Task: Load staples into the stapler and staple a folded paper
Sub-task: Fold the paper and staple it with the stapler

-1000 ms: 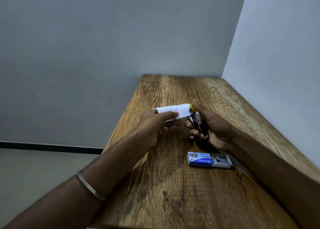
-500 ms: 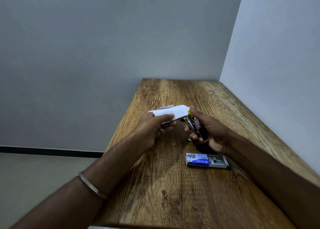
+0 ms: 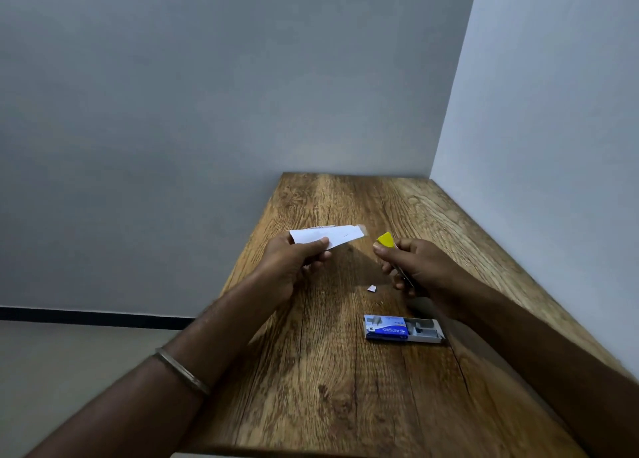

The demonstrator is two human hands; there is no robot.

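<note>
Stapler [image 3: 386, 240] and folded paper [image 3: 328, 236] now apart; a moment ago its nose sat at the paper's edge. My right hand [image 3: 420, 267] clamps the stapler, left hand [image 3: 294, 262] pinches the paper above the worktop [image 3: 345, 388]. Staple likely in; box [image 3: 403, 329] lies open.

The folded paper [image 3: 326, 237] is a narrow white strip held above the table, its free end pointing toward 3 o'clock. At its 3 o'clock, apart from it, is the stapler [image 3: 386, 240], its yellow tip showing. The blue staple box [image 3: 403, 329] lies open at 5 o'clock.
</note>
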